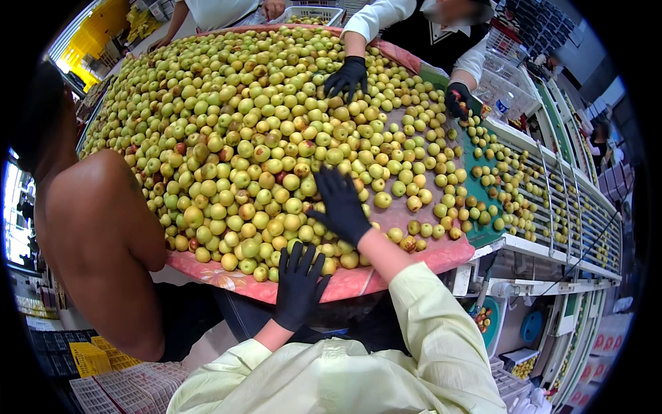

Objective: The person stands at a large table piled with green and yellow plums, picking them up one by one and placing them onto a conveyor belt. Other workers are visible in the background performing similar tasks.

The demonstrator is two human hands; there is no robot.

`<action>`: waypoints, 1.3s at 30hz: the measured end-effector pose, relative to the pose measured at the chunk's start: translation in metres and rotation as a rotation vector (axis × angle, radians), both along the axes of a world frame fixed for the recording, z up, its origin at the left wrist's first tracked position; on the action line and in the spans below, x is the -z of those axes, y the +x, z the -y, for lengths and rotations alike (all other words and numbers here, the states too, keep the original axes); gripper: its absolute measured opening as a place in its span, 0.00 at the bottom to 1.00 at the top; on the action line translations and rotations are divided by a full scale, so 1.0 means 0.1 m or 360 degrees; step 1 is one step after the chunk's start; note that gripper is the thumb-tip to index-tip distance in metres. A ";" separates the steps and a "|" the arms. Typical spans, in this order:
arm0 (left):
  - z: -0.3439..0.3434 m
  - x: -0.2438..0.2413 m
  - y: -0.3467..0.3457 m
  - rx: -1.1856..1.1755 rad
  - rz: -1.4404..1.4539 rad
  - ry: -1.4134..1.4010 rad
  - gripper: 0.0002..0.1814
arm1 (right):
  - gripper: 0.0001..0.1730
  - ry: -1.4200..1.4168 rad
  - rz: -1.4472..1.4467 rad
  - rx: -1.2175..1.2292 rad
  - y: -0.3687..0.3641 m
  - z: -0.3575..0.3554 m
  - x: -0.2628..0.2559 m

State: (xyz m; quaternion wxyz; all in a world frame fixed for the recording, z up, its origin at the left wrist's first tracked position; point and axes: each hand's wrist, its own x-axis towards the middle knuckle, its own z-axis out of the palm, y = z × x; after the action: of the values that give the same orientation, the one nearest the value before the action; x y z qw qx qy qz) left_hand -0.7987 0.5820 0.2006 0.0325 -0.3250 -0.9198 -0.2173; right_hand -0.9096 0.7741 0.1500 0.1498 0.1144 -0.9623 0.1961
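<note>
A large heap of green-yellow jujube-like fruits [248,129], some with brown or red patches, covers a table with a pink patterned cloth [439,254]. My left hand [301,287], in a black glove, rests at the near cloth edge, its spread fingers against the closest fruits. Further in and to the right, my right hand [341,207], also in a black glove, lies spread on the heap, palm down. Neither hand is closed around a fruit, though what lies under the palms is hidden.
A co-worker's gloved hand [347,77] lies on the heap opposite; the other [459,101] holds reddish fruit. Another person [98,222] stands close at left. At right a green chute [478,160] leads onto a metal roller conveyor [563,207]. Crates [129,385] stand lower left.
</note>
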 end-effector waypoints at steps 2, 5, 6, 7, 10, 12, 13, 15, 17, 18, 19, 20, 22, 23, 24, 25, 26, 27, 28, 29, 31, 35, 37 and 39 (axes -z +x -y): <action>0.01 -0.02 0.00 -0.0012 0.0023 -0.0005 0.26 | 0.50 0.0123 -0.0014 0.0239 -0.28 -0.29 0.12; 0.03 -0.03 -0.01 -0.0023 0.0040 0.0055 0.27 | 0.47 0.0234 0.0107 0.0448 -0.21 -1.02 0.30; 0.10 0.01 -0.02 -0.0018 0.0037 0.0019 0.31 | 0.48 0.0395 0.0090 0.0501 -0.07 -1.15 0.23; 0.09 -0.01 -0.08 -0.0074 -0.0010 0.0004 0.33 | 0.49 0.0386 0.0224 0.0708 0.02 -1.42 0.40; 0.21 -0.03 -0.37 -0.0332 -0.0111 0.0006 0.39 | 0.47 0.0428 0.0499 0.0907 0.42 -1.91 0.40; 0.19 0.00 -0.63 -0.0384 -0.0163 -0.0229 0.44 | 0.47 0.0352 0.0595 0.1076 0.69 -2.18 0.36; 0.12 -0.03 -0.72 -0.0370 -0.0125 -0.0342 0.46 | 0.47 0.0414 0.0553 0.1158 0.78 -2.31 0.43; -0.14 0.14 -0.80 -0.0177 -0.0214 -0.0322 0.48 | 0.47 0.0407 0.0510 0.1217 0.95 -2.42 0.50; -0.47 0.25 -0.82 -0.0048 -0.0043 -0.0307 0.43 | 0.47 0.0391 0.0455 0.1244 0.94 -2.45 0.59; -0.64 0.25 -0.78 0.0009 -0.0029 -0.0271 0.42 | 0.47 0.0346 0.0417 0.1241 0.91 -2.45 0.62; -0.76 0.26 -0.73 0.0097 -0.0064 -0.0268 0.41 | 0.47 0.0291 0.0375 0.1230 0.86 -2.39 0.57; -0.83 0.27 -0.64 0.0149 -0.0069 -0.0292 0.40 | 0.44 0.0208 0.0282 0.1133 0.83 -2.30 0.52; -0.90 0.27 -0.48 0.0294 -0.0040 -0.0250 0.39 | 0.36 0.0120 -0.0159 0.0775 0.69 -1.99 0.40; -0.94 0.30 -0.40 0.0353 -0.0022 -0.0194 0.38 | 0.33 -0.0104 -0.0272 0.0578 0.63 -1.78 0.35; -0.92 0.31 -0.33 0.0385 -0.0007 -0.0161 0.37 | 0.30 -0.0269 -0.0262 0.0269 0.49 -1.43 0.16; -0.91 0.31 -0.33 0.0391 -0.0046 -0.0146 0.37 | 0.28 -0.0430 -0.0248 -0.0034 0.34 -1.04 -0.09; -0.90 0.32 -0.34 0.0405 -0.0088 -0.0127 0.36 | 0.23 -0.0513 -0.0327 -0.0303 0.22 -0.68 -0.24; -0.89 0.32 -0.33 0.0418 -0.0127 -0.0114 0.36 | 0.23 -0.0593 -0.0194 -0.0472 0.05 -0.37 -0.26; -0.91 0.16 -0.37 0.0419 0.0095 0.0333 0.32 | 0.22 -0.0556 -0.0172 -0.0499 -0.11 -0.09 -0.29; -0.92 0.05 -0.38 0.0362 0.0393 0.0479 0.24 | 0.21 -0.0526 -0.0155 -0.0532 -0.28 0.16 -0.31; -0.85 0.07 -0.34 0.0326 0.0834 0.0664 0.19 | 0.16 -0.0314 -0.0125 -0.0249 -0.58 0.48 -0.33; -0.50 0.12 -0.20 0.0401 0.0146 0.0135 0.27 | 0.10 0.0096 0.0247 0.0071 -0.68 0.62 -0.18; -0.29 -0.05 -0.13 0.0482 -0.0009 -0.0100 0.32 | 0.08 0.0005 0.0442 0.0078 -0.53 0.58 -0.21; -0.14 -0.09 -0.09 0.0456 0.0031 -0.0189 0.35 | 0.09 -0.0196 0.0404 -0.0004 -0.30 0.41 -0.09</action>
State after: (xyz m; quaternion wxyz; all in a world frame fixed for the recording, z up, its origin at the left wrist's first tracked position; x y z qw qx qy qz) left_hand -0.8081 0.5958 0.2093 -0.0270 -0.4521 -0.8756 -0.1680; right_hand -0.9401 0.7332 0.1592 0.0333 0.0805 -0.9595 0.2678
